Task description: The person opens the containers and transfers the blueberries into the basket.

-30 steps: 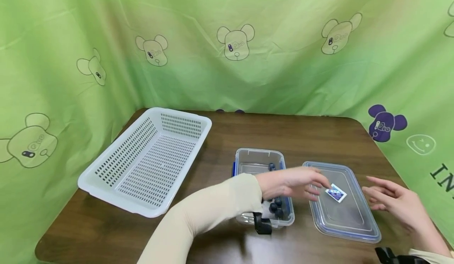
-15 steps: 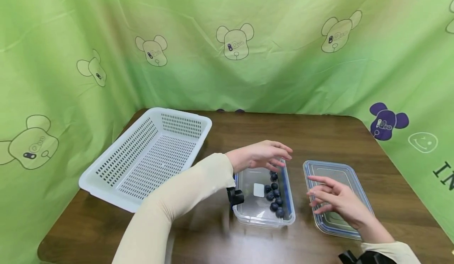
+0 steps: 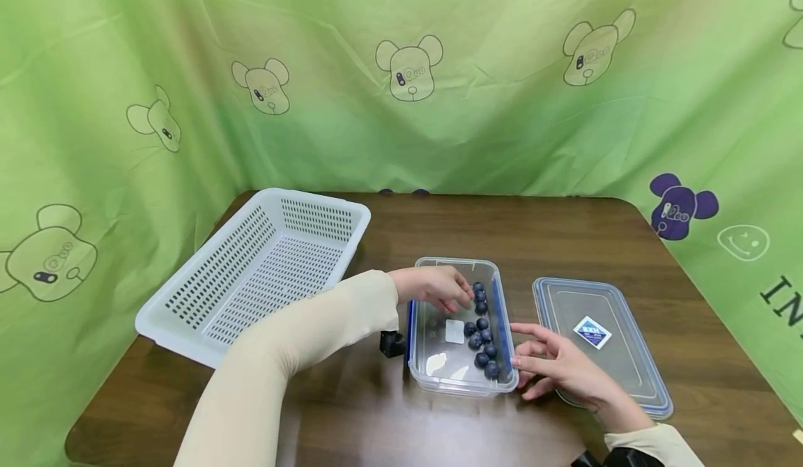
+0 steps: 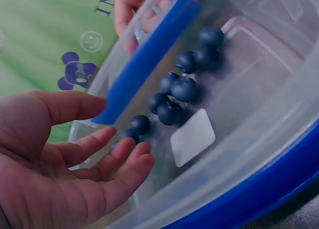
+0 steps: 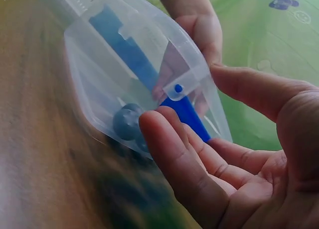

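A clear plastic food container (image 3: 461,386) with blue side clips stands on the table, several blueberries (image 3: 475,341) lying in a loose line along its right side. My left hand (image 3: 442,289) reaches over the left wall into the far part. In the left wrist view, its loosely bent fingers (image 4: 119,181) are close to the far blueberries (image 4: 140,124), with no berry visibly held. My right hand (image 3: 558,362) is at the outside of the container's right wall. In the right wrist view its thumb (image 5: 249,84) comes up to the rim, the other fingers beside the wall.
To the right lies the container's flat clear lid (image 3: 617,366), with a blue and white label (image 3: 592,332). A white perforated plastic basket (image 3: 159,331) stands at the left of the brown wooden table (image 3: 351,411). Green patterned cloth (image 3: 339,139) hangs behind and at the sides.
My left hand has swung left from over the lid, then lowered into the container. My right hand has moved left from the lid's far side to the container's right wall.
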{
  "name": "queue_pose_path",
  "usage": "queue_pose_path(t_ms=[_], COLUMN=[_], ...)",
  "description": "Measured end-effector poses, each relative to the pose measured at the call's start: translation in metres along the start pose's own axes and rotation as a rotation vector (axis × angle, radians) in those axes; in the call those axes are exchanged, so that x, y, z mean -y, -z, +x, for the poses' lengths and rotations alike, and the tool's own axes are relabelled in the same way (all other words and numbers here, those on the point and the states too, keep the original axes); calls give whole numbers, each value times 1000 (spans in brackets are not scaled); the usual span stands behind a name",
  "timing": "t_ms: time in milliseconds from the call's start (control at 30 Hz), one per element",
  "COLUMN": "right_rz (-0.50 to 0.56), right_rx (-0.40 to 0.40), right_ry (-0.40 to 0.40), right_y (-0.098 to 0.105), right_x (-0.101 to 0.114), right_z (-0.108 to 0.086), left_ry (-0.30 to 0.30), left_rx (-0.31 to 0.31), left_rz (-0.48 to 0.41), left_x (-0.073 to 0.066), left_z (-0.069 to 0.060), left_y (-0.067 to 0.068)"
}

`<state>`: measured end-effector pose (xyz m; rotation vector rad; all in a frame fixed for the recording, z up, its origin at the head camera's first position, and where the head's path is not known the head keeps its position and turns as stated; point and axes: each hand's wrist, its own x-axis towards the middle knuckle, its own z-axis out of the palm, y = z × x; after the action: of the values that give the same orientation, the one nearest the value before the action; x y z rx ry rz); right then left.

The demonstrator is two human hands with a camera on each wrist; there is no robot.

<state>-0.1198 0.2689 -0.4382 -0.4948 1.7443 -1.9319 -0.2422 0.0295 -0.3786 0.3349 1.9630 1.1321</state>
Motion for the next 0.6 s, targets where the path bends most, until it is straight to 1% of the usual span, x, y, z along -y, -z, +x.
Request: queue_pose_path(t_ms=[133,233,400,467,600], right_rz=[33,45,51,52,64], right_rx=[13,15,12,11,13], right_ry=[22,38,44,46,51], right_y=[-2,-2,-2,-2,-2], right_x=[-3,-3,-3,-3,-4], right_z=[-1,-1,-1,-1,-2], left_ry=[29,55,99,96,72], left_rx=[3,29,82,87,69], left_rz=[52,85,72,78,131], left_x=[3,3,1,1,3], left_z=[6,12,17,18,19], left_y=[-4,-6,-9,-11,-18])
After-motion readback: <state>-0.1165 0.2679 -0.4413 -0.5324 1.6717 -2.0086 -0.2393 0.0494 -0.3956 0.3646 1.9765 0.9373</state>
